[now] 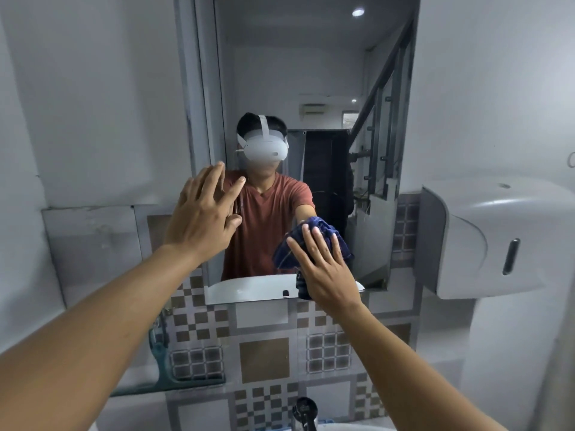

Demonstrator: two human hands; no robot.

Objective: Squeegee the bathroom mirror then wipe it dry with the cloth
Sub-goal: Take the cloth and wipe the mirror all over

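We stood in a small bathroom or washroom. A tall mirror (311, 88) filled the centre of the frame, fixed to a wall of checkered brown and white tiles (264, 359). At the bottom edge we saw a tap (305, 412) over the rim of a white basin (348, 427). At the right hung a grey wall dispenser (497, 237). The upper walls (93, 104) were plain grey.

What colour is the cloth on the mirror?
Dark navy blue cloth, seen in the head view.
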